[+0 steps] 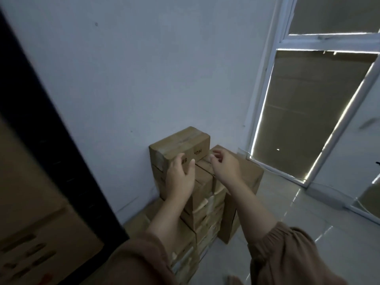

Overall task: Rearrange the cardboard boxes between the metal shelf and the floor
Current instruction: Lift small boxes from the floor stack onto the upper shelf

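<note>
Left hand (180, 174) before top box (178, 140), "HU" lettering

A plain pale wall (144, 68) is filling the upper left, carrying a few small dark marks; to its right a white window frame (283, 44) is rising from floor level; brownish sheets are covering its panes, an upper sheet (333, 13) and a tall lower sheet (304, 112); daylight is leaking in thin bright lines round the lower sheet's edges; the glossy pale tiled floor (287, 202) is reflecting those streaks; the room is looking dim overall.
</note>
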`<action>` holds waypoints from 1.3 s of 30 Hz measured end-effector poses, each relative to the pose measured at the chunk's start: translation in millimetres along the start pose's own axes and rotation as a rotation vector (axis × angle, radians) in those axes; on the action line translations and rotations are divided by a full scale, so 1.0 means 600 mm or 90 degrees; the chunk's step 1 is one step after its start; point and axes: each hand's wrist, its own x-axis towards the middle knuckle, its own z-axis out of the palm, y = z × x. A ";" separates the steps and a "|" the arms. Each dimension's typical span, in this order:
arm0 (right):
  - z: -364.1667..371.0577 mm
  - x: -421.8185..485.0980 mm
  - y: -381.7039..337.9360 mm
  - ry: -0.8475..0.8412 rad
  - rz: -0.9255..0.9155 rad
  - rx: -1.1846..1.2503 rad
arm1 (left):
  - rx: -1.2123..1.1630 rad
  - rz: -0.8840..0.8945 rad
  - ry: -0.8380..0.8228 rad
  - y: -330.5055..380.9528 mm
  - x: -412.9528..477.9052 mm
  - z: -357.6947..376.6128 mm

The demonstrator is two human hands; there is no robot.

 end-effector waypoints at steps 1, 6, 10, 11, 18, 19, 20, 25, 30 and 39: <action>0.007 0.037 0.013 -0.017 0.000 -0.007 | -0.002 -0.025 0.008 -0.009 0.025 0.021; 0.026 0.217 0.064 -0.121 0.009 -0.052 | -0.009 -0.163 0.036 -0.036 0.145 0.110; 0.036 0.341 0.085 -0.188 0.014 -0.083 | -0.024 -0.307 0.074 -0.055 0.236 0.159; 0.042 0.368 0.090 -0.203 0.013 -0.083 | -0.015 -0.334 0.090 -0.060 0.254 0.167; 0.116 0.471 0.140 -0.305 0.003 -0.108 | 0.133 -0.478 0.258 -0.105 0.313 0.182; 0.125 0.475 0.147 -0.325 0.012 -0.094 | 0.137 -0.505 0.266 -0.112 0.315 0.183; 0.133 0.478 0.156 -0.347 0.032 -0.066 | 0.115 -0.528 0.267 -0.122 0.315 0.184; 0.155 0.503 0.186 -0.365 0.167 0.021 | -0.143 -0.554 0.301 -0.139 0.305 0.185; 0.151 0.521 0.188 -0.386 0.199 -0.008 | -0.221 -0.552 0.323 -0.126 0.312 0.182; 0.080 0.460 0.144 -0.317 0.203 0.369 | -0.287 -0.503 0.378 -0.078 0.285 0.146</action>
